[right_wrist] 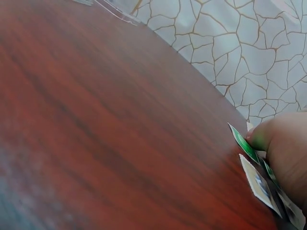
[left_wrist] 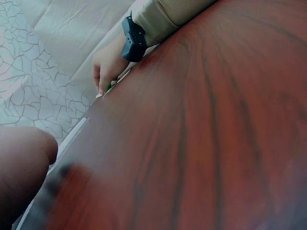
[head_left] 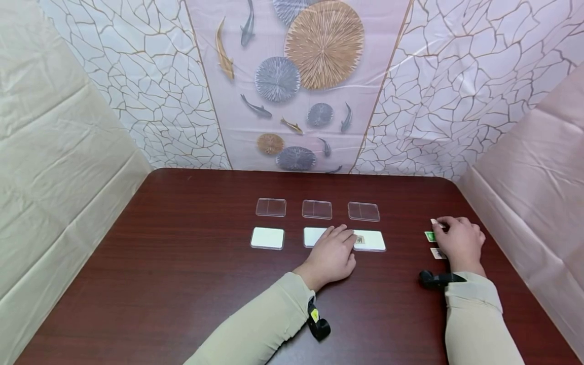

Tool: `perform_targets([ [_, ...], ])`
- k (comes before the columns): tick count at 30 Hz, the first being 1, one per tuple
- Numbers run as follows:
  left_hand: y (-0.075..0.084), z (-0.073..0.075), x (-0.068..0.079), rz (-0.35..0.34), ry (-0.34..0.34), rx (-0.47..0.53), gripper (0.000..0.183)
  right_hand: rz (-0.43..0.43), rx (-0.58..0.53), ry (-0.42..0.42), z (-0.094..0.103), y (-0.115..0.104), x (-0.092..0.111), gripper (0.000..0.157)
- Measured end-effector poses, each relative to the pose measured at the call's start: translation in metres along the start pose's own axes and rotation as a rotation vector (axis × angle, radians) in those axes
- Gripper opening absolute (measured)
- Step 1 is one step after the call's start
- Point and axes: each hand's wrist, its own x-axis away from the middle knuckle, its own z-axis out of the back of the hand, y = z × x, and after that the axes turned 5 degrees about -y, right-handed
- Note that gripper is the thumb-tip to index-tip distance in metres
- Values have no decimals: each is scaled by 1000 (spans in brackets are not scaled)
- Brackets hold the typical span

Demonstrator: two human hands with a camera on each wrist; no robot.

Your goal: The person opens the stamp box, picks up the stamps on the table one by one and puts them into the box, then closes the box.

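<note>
My left hand (head_left: 332, 253) lies with fingers extended over the neighbouring edges of the middle white-backed case (head_left: 313, 236) and the right one (head_left: 375, 241). On the right case, beside the fingertips, lies a small stamp (head_left: 360, 240). Far to the right, my right hand (head_left: 460, 242) pinches the edge of a pale stamp (head_left: 434, 222), mostly covered by the fingers. Just below it on the table are a green stamp (head_left: 430, 236) and a light stamp with a dark picture (head_left: 438, 253). The right wrist view shows the green stamp (right_wrist: 243, 143) near the thumb.
A third white-backed case (head_left: 267, 238) lies to the left. Behind the cases, three clear plastic lids (head_left: 271, 207) form a row on the dark red table (head_left: 159, 263). Patterned cloth (head_left: 159, 76) hangs at the back, with plain cloth on both sides.
</note>
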Motion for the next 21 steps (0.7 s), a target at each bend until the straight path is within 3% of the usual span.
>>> perform_targets([
  [9, -1, -1, 1, -72, 15, -11, 44, 13, 4, 43, -1, 0, 0, 37],
  [21, -1, -2, 2, -55, -1, -26, 40, -10, -48, 130, -1, -4, 2, 30],
])
